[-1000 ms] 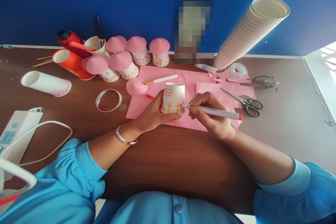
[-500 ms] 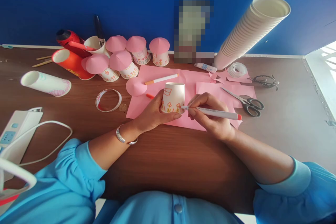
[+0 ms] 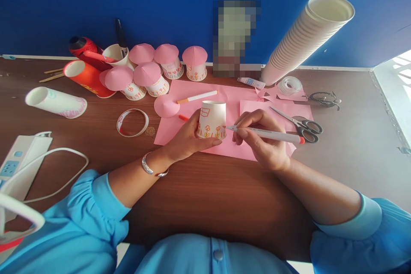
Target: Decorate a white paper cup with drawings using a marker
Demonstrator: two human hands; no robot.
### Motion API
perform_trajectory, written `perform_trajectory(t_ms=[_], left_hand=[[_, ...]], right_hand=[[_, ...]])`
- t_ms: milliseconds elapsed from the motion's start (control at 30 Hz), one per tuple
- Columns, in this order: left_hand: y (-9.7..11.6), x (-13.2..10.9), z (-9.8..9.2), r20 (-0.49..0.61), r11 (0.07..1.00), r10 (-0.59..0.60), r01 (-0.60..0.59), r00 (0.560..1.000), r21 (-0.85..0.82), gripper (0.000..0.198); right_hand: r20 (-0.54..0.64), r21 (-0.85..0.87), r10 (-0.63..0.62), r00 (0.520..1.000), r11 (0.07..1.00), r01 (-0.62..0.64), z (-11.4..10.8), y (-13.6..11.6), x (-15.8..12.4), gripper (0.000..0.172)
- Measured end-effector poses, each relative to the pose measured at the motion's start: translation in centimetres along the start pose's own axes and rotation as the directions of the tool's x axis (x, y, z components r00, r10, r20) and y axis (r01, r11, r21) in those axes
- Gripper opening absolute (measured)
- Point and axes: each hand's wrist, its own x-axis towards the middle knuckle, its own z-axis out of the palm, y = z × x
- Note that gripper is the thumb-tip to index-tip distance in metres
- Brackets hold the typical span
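A white paper cup [image 3: 214, 116], upside down, bears a red window and orange-and-yellow flowers along its lower edge. My left hand [image 3: 189, 135] is closed round its left side, the thumb along the bottom rim. In my right hand [image 3: 261, 139] I grip a white felt-tip pen [image 3: 272, 135] with a red end, its tip by the cup's right edge; whether it touches cannot be told. Pink paper sheets [image 3: 234, 92] lie under both hands. A pink paper cone [image 3: 167, 105] and an orange-capped felt-tip pen [image 3: 197, 96] rest on the paper.
Several decorated cups with pink cone tops [image 3: 195, 62] stand behind on the left. A tall stack of paper cups [image 3: 305, 40] leans at the back right. Scissors [image 3: 302, 126], a clear tape roll [image 3: 290, 86] and a glue tube [image 3: 251, 82] lie right. A power strip [image 3: 24, 167] is at left.
My right hand and its pen have shifted slightly to the right, the tip going from the right flower to the cup's edge. My left hand and the cup stay in place.
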Motion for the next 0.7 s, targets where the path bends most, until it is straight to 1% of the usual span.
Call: perform_trajectory(t_ms=[67,133,433,700], left_hand=[[-0.02,0.02,-0.03,0.008,1.0,-0.005,0.005,1.0,-0.013,0.065],[-0.07,0.05,-0.06,0.008,1.0,-0.004,0.004,1.0,-0.023,0.065],[-0.13,0.1,-0.16,-0.009,1.0,0.008,-0.008,1.0,-0.012,0.063],[-0.1,0.13,-0.03,0.022,0.999,0.02,-0.019,1.0,-0.033,0.061]], right_hand=[[-0.038,0.027,0.016,0.999,1.0,-0.015,-0.03,0.14,0.09,0.016],[-0.053,0.03,0.031,0.998,0.999,-0.03,0.02,0.19,0.18,0.018],[-0.041,0.02,0.047,0.998,0.999,-0.046,0.15,-0.13,0.19,0.019],[-0.01,-0.032,0.049,0.999,0.998,-0.049,0.19,-0.31,0.17,0.021]])
